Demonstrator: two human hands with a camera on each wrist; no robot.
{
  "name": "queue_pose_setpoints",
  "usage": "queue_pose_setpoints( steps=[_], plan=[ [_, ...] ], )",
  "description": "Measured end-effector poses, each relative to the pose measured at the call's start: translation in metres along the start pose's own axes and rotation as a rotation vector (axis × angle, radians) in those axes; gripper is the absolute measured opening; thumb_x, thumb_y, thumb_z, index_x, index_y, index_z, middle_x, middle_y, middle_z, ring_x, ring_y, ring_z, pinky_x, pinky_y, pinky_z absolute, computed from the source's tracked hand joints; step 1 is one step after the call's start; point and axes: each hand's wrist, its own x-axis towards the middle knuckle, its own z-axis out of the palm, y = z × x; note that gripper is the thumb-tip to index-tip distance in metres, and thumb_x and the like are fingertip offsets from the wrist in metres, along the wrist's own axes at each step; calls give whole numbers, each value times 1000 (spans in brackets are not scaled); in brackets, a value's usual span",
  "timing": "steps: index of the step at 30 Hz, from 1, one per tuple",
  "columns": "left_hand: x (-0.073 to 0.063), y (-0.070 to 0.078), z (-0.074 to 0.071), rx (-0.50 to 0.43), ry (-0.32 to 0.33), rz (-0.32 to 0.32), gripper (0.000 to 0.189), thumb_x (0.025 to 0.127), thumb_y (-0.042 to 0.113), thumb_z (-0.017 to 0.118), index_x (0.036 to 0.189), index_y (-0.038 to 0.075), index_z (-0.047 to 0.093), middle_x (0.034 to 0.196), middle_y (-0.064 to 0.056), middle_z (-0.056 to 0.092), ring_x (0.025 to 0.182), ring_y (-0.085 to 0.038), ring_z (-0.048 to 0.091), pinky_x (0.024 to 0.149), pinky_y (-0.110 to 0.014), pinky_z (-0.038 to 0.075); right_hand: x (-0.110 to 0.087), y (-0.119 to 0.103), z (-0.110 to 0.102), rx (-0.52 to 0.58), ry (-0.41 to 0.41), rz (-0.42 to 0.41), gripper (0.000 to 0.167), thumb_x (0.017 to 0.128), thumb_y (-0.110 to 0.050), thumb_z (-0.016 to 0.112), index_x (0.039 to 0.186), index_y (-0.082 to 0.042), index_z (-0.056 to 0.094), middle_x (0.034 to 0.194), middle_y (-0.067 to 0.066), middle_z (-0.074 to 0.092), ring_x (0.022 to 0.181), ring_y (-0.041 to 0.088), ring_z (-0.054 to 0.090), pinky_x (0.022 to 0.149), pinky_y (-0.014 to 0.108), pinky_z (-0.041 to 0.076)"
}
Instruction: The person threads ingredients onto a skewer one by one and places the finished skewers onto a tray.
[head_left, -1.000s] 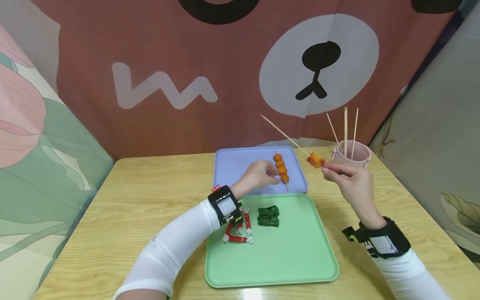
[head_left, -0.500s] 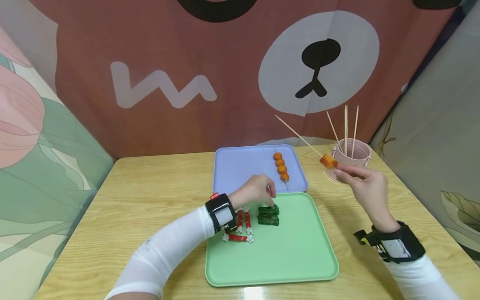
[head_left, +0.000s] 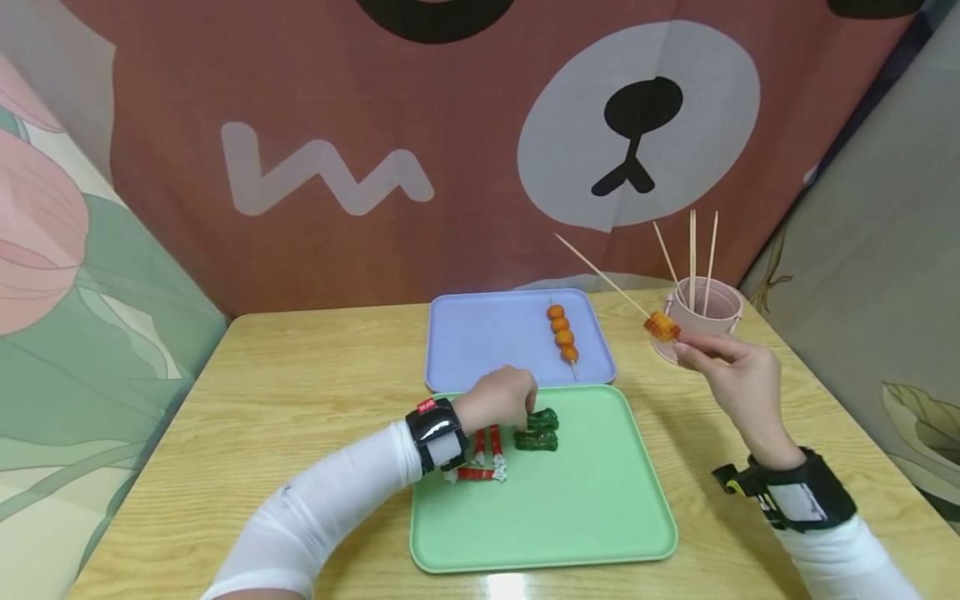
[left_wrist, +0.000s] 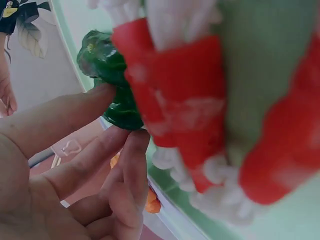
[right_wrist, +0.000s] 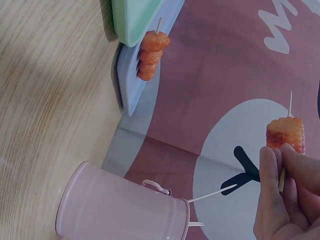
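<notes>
My right hand (head_left: 738, 375) pinches a bamboo skewer (head_left: 600, 271) near one end, out over the table's right side. Threaded on it, close to the fingertips, is an orange-yellow grilled corn piece (head_left: 662, 326). The skewer's long bare end points up and left. My left hand (head_left: 498, 398) reaches down onto the green tray (head_left: 570, 517). Its thumb and fingers pinch one of the glossy green peppers (left_wrist: 122, 107) lying there. A second green pepper (head_left: 536, 440) lies beside it. Red pieces with white ends (head_left: 476, 474) lie left of the peppers, partly hidden by the left wrist.
Behind the green tray sits a lilac tray (head_left: 480, 333), holding a skewer of orange balls (head_left: 564, 337). A pink bucket (head_left: 708, 308) with several bare skewers (head_left: 692, 258) stands at the back right. A bear-print cloth (head_left: 337, 250) hangs behind the table.
My left hand has come from the lilac tray down to the green peppers and now grips one. My right hand has moved right with the skewer and corn, closer to the bucket.
</notes>
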Motion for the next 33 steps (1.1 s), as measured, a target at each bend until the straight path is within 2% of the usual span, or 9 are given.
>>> queue_pose_setpoints(
  steps=[10,17,22,26,29,33],
  plan=[
    [1,0,3,29,16,-8,16,69,7,79,73,15,66,74,5,62,65,-12,55,54,-23,46,-1,3,2,36,-23,4,19,82,-9,72,96,4,73,81,3,74,64,-11,63,54,10,50],
    [-1,-1,2,7,31,11,18,67,7,78,69,16,63,70,5,61,64,-12,55,53,-24,46,-2,2,4,87,-41,-2,19,81,-6,73,97,5,72,80,-29,64,66,-10,64,57,10,51],
    [-2,-3,0,-64,33,38,18,68,6,77,68,15,62,71,3,60,64,-12,53,53,-24,46,-4,5,6,89,-50,-2,19,81,-6,73,97,5,73,82,-20,68,66,-9,65,59,10,51],
    [-5,-9,0,-145,41,68,17,69,6,76,71,15,62,74,3,58,63,-12,51,53,-23,44,-4,7,8,65,-52,-10,18,81,-6,73,96,4,73,86,1,73,66,-10,64,59,9,51],
    [-8,-14,-4,-239,75,90,15,71,4,74,76,14,63,78,1,59,63,-11,52,54,-23,44,-4,6,9,42,-50,-20,18,82,-7,72,96,4,73,90,17,72,66,-11,63,59,8,51],
    [-13,-20,-11,-339,150,123,16,72,4,74,81,14,65,81,0,63,67,-10,57,59,-24,47,-1,3,10,54,-40,-22,18,81,-7,73,95,3,74,91,17,71,66,-10,63,59,9,51]
  ],
)
